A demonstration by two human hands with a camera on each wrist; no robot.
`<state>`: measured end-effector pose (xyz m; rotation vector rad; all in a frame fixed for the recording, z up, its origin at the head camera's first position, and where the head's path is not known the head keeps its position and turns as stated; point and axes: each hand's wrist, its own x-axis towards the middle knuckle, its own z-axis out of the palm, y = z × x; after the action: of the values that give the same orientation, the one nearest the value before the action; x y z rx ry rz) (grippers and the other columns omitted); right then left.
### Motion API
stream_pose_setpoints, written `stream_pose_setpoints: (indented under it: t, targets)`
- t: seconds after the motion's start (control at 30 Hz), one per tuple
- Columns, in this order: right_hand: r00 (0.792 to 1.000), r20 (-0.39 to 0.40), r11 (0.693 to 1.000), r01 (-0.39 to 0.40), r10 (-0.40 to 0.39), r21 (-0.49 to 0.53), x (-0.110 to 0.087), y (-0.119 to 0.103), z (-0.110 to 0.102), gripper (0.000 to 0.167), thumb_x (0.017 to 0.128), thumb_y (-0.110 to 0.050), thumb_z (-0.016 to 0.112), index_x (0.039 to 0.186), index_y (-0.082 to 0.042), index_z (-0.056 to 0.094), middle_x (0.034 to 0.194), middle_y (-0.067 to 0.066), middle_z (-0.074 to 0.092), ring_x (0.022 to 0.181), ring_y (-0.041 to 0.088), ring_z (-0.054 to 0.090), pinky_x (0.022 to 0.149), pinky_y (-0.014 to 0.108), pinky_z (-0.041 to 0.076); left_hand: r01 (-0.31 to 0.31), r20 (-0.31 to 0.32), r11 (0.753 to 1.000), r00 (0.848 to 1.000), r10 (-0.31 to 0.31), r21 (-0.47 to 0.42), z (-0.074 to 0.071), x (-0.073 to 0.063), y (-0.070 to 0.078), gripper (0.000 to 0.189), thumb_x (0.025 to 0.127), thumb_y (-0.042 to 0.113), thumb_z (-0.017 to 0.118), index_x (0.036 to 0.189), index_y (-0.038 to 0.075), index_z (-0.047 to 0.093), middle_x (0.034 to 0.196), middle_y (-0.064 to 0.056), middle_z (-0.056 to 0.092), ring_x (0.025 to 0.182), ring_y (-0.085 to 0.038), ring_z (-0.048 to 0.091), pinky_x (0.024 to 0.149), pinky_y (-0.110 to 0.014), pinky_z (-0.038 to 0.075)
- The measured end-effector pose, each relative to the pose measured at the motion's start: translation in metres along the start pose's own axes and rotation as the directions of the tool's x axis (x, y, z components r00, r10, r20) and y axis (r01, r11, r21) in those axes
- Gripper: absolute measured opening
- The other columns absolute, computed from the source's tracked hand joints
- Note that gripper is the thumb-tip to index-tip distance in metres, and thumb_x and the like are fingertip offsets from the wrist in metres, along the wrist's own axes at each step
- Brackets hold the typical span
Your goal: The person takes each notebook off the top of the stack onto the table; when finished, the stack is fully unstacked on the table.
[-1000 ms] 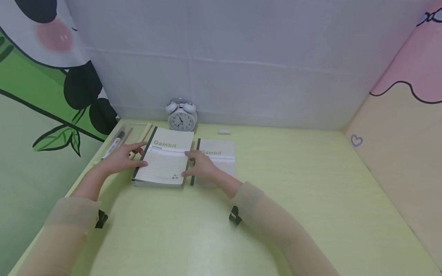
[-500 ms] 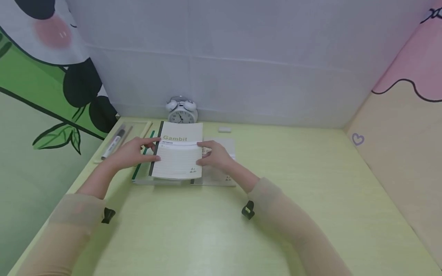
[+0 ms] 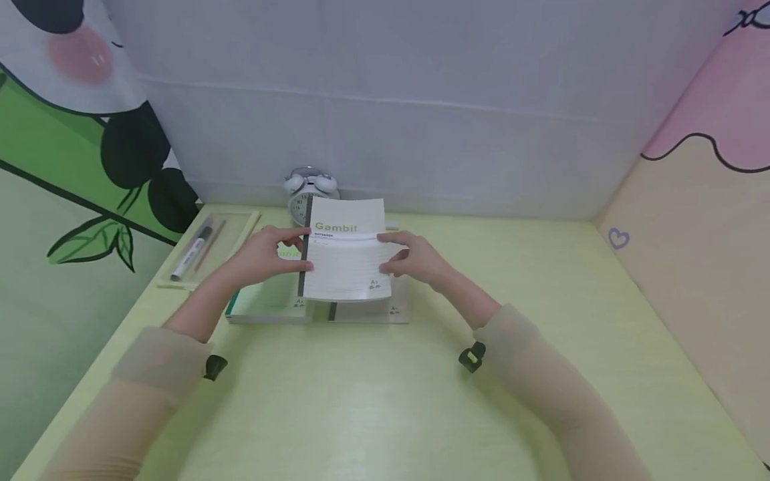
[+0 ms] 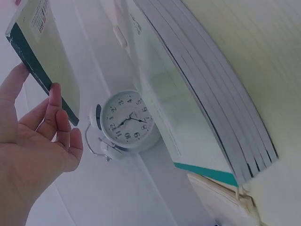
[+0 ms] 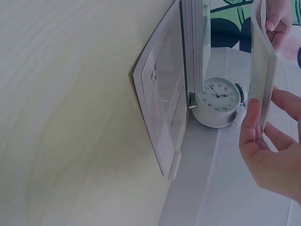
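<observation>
A Gambit notebook (image 3: 345, 274) with a dark spine is held up in the air by both hands. My left hand (image 3: 265, 257) pinches its spine edge, thumb in front. On the opposite edge, the thumb and fingers of my right hand (image 3: 418, 259) grip it. In the right wrist view the raised notebook (image 5: 260, 70) bends slightly and hangs clear of the desk. Below and to the left lies a stack of notebooks (image 4: 188, 103), the top one with a green spine. Beside that stack, a single notebook (image 5: 162, 94) lies flat, partly covered in the head view.
A white twin-bell alarm clock (image 3: 297, 190) stands at the back, partly behind the raised notebook. At the left edge, a shallow tray (image 3: 237, 257) holds a marker (image 3: 194, 254) and a thin pencil-like stick (image 3: 210, 245). A small white eraser (image 3: 393, 226) lies near the back wall.
Both hands have lifted the dark-spined notebook off the left stack and carried it to the right, over the single notebook. The green-spined notebook beneath it is now exposed.
</observation>
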<state>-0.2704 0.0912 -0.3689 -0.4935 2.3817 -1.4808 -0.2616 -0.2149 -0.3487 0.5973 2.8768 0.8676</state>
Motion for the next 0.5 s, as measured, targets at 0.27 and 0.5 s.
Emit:
stream_pose_setpoints:
  t: [0.27,0.5]
  targets:
    - [0.999,-0.049,0.999,-0.015,0.014,-0.030,-0.022,0.008,-0.035,0.065,0.080,-0.008,0.074,0.139,-0.017,0.048,0.145,0.001,0.039,0.090,0.017,0.063,0.077,0.031,0.053,-0.013,-0.038,0.997,0.999,0.011,-0.074,0.020,0.017,0.033,0.074,0.077,0.035,0.077,0.139,0.010,0.047,0.103,-0.003,0.063,0.104,-0.025,0.047,0.082,-0.039,0.039]
    - [0.999,-0.047,0.999,0.008,-0.010,-0.046,-0.043,0.024,-0.065,0.066,0.081,-0.011,0.073,0.141,-0.021,0.045,0.145,-0.001,0.038,0.096,0.020,0.061,0.078,0.032,0.053,-0.008,-0.047,0.992,0.999,0.002,-0.129,0.041,0.035,0.054,0.074,0.077,0.034,0.078,0.141,0.016,0.046,0.104,0.000,0.063,0.100,-0.023,0.048,0.075,-0.034,0.041]
